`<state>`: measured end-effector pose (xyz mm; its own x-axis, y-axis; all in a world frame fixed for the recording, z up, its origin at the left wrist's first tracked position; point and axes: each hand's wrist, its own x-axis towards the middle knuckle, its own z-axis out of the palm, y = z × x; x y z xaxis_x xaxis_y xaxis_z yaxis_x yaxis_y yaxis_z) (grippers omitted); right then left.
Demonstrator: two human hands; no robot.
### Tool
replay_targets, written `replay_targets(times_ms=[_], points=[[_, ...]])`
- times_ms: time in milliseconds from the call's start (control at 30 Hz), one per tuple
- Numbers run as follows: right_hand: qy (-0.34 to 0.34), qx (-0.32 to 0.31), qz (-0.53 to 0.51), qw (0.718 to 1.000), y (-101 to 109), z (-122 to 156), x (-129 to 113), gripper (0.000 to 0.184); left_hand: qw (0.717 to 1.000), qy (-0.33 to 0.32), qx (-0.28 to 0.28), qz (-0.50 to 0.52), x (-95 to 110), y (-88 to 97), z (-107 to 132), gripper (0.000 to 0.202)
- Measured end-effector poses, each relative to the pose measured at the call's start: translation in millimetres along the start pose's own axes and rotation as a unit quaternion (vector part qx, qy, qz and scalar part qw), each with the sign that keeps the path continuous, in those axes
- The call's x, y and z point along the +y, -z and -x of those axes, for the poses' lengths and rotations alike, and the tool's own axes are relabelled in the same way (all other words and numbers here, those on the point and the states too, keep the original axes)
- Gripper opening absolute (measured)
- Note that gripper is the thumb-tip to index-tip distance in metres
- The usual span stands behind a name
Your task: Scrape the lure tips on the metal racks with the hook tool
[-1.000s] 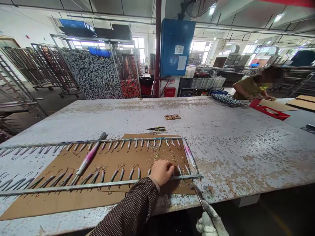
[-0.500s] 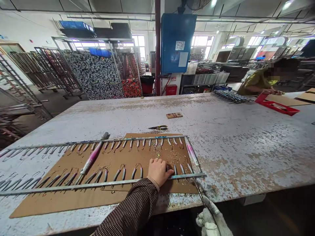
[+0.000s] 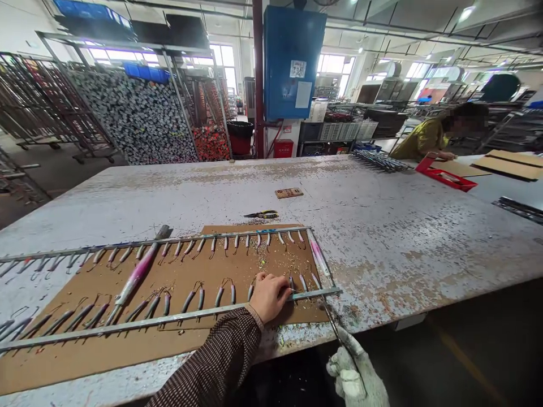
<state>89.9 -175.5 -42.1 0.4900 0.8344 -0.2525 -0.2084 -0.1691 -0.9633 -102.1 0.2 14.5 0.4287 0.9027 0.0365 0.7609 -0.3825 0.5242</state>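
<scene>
A long metal frame (image 3: 169, 320) lies on a sheet of brown cardboard (image 3: 127, 350) on the worn white table (image 3: 403, 237). Rows of small grey and pink lures (image 3: 199, 297) hang by wire from its two bars. My left hand (image 3: 268, 296), in a dark checked sleeve, rests on the near bar with its fingers pinched round one lure (image 3: 291, 284) near the right end. My right hand (image 3: 354, 376), in a white glove, is below the table edge. It grips a thin metal tool (image 3: 333, 324) whose tip points at the frame's near right corner.
Pliers with yellow and black handles (image 3: 263, 214) and a small brown tag (image 3: 289, 193) lie beyond the frame. A pink-handled tool (image 3: 138, 272) lies across the lures. A co-worker in yellow (image 3: 426, 140) works at the far right by a red tray (image 3: 445, 178). Racks (image 3: 136, 118) stand behind.
My left hand has slid a little leftward along the near bar, so one more lure shows to its right. The gloved right hand keeps its tool at the corner. The view has tilted down.
</scene>
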Motion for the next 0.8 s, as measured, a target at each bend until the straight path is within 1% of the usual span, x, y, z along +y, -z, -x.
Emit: replay_targets(times_ms=[100, 200, 333, 433, 500, 567, 600, 667, 733, 800], points=[[0.042, 0.023, 0.038, 0.998, -9.9, 0.9, -5.0, 0.074, 1.000, -0.015, -0.002, -0.008, -1.4, -3.9, -1.0, 0.015], [0.077, 0.012, 0.105, 0.991, -12.5, -1.7, -6.7, 0.072, 0.999, -0.031, -0.007, -0.015, -2.3, -5.2, -1.3, 0.016], [0.097, -0.001, 0.187, 0.978, -6.8, -9.7, -12.3, 0.068, 1.000, -0.028, -0.002, -0.014, -1.2, -4.5, -1.1, 0.017], [0.136, -0.049, 0.231, 0.962, 2.7, -17.9, -24.5, 0.065, 1.000, -0.023, -0.005, -0.017, -0.4, -4.8, -1.4, 0.018], [0.180, -0.075, 0.257, 0.947, 9.8, -23.4, -34.1, 0.060, 1.000, -0.022, -0.007, -0.019, -0.2, -5.5, -2.0, 0.019], [0.236, -0.074, 0.274, 0.929, 14.5, -28.5, -40.7, 0.052, 1.000, -0.019, -0.006, -0.020, -0.1, -6.0, -2.6, 0.020], [0.265, -0.074, 0.279, 0.920, 15.4, -31.0, -42.0, 0.049, 1.000, -0.017, -0.006, -0.020, 0.0, -6.2, -2.9, 0.020], [0.312, -0.099, 0.298, 0.897, 14.4, -36.3, -40.9, 0.045, 1.000, -0.013, -0.007, -0.018, 0.2, -6.6, -3.4, 0.020], [0.340, -0.130, 0.334, 0.870, 12.2, -41.2, -37.2, 0.041, 1.000, -0.008, -0.010, -0.014, 0.6, -7.0, -3.8, 0.021], [0.354, -0.137, 0.364, 0.851, 11.5, -44.3, -34.8, 0.040, 1.000, -0.006, -0.011, -0.011, 1.3, -7.5, -4.2, 0.021]])
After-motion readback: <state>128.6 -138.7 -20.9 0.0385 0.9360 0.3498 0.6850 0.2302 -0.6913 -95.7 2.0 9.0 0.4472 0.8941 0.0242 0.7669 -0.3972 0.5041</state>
